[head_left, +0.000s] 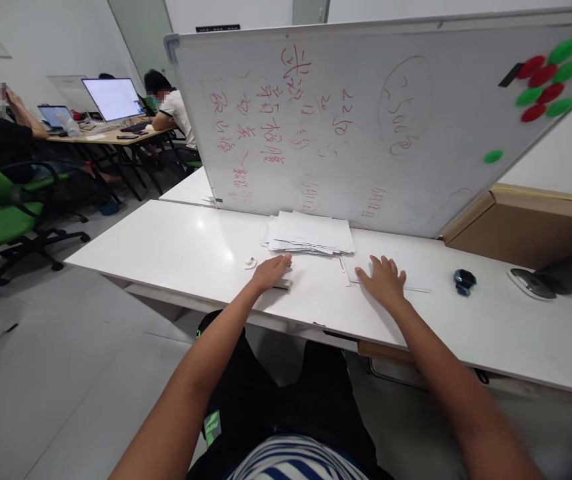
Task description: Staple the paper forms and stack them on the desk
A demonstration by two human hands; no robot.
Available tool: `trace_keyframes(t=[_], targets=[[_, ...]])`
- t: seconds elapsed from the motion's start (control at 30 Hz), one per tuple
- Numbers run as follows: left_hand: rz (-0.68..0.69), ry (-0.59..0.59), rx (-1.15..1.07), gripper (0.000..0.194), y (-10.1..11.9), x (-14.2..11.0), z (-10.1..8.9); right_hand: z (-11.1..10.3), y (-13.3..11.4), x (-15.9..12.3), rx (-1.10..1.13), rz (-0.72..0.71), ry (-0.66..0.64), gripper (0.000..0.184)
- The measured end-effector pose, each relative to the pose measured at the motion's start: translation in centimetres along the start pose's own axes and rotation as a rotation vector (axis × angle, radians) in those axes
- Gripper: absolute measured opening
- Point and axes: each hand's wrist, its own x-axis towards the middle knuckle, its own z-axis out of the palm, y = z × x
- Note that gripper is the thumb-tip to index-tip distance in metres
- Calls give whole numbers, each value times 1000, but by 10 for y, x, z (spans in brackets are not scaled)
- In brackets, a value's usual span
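My left hand (271, 272) is low over the white desk, its fingers together around a slim pale object (283, 285) whose kind I cannot make out. Most of that object is hidden under the hand. My right hand (383, 283) has its fingers spread and rests on a few white paper sheets (419, 273) lying flat. Between and behind both hands lies an uneven stack of paper (311, 231), close to the whiteboard. A small white looped item (251, 263) sits left of my left hand.
A whiteboard (336, 133) with red writing and round magnets stands along the desk's (166, 233) back edge. To the right are a dark watch-like item (465, 281), a computer mouse (531, 283) and a cardboard box (541, 233). People sit at another table (111, 138).
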Motion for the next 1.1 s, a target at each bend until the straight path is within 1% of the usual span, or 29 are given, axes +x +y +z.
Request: trace_keyframes(t=[0.1,0.27,0.43,0.63,0.8,0.93,1.1], targets=[[-3,-6,-1,70,2,-1,-1,0,4,-4,4,22,-36,75],[-6,-16,5,72,2,-1,-2,4,0,-7,31,21,-74,82],[-9,-8,-13,73,1,-1,-1,7,-3,-8,43,18,-101,85],[-29,-5,-20,71,2,-2,-1,15,-1,-7,28,15,-79,82],[-8,2,-24,71,1,-2,0,16,0,-8,34,3,-70,79],[-9,-1,-32,71,1,-2,0,17,0,-10,22,4,-71,71],[-21,4,-34,72,1,-3,0,17,1,-13,28,-13,-24,59]])
